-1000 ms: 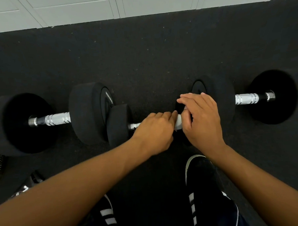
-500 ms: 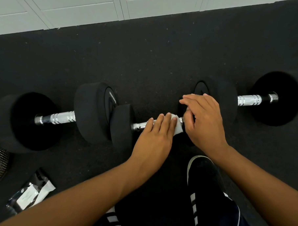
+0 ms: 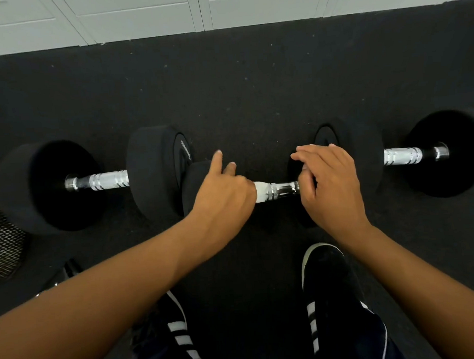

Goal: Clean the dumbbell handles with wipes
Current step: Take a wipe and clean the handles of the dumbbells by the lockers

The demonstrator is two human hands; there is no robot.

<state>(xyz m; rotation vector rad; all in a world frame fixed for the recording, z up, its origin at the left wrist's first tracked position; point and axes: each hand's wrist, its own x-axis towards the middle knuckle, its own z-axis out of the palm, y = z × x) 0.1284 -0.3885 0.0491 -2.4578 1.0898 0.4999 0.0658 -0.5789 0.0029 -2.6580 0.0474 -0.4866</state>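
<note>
On the black rubber floor (image 3: 253, 91), the left hand (image 3: 223, 196) clenches a white wipe (image 3: 260, 192) around the middle black dumbbell's chrome handle (image 3: 282, 189) (index finger lifted); the right hand (image 3: 331, 186) rests loosely on its right end.

Gym: rubber floor (image 3: 253, 91), dumbbells (image 3: 100, 180).

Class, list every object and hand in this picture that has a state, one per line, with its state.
Left hand: closed around the wipe on the middle dumbbell's handle.
Wipe: wrapped on the handle.
Right hand: resting at the handle's right end, fingers loosely spread.
Left dumbbell: lying on the floor, untouched.
Right dumbbell: lying on the floor, untouched.
</note>
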